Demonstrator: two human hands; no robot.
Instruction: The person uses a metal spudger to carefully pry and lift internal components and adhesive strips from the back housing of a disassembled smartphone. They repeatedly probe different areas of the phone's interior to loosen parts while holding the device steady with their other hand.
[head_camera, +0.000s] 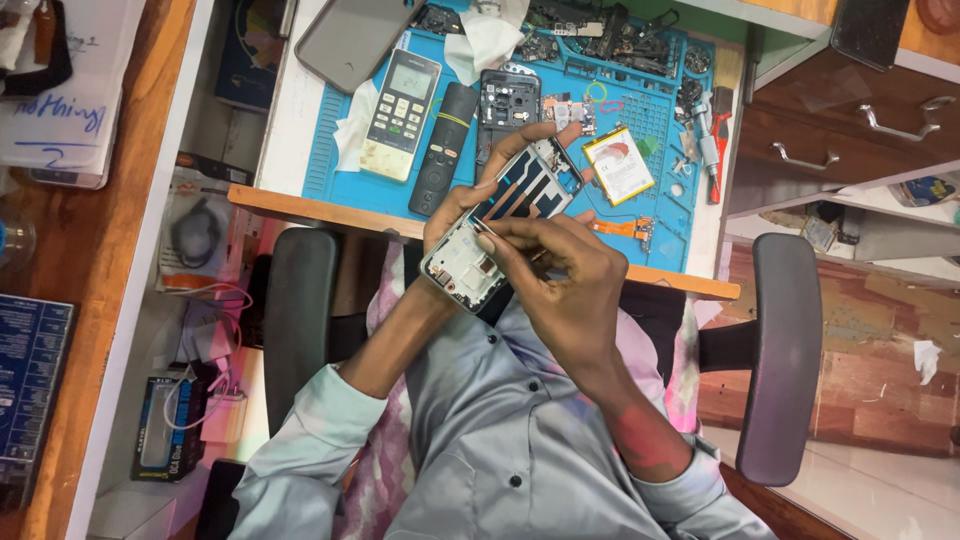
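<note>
Blue matting (640, 130) is covering the worktop as we look down from the head camera. We are cradling an opened phone frame (500, 225) in our left hand (455, 205), fingers curled round its far edge, its long axis slanting away to the upper right. Our right hand (565, 285), nearer us, is pinching tweezers (487, 229) over its middle.

White workbench (285, 120), wooden drawers (850, 120), black chair (785, 350).
</note>
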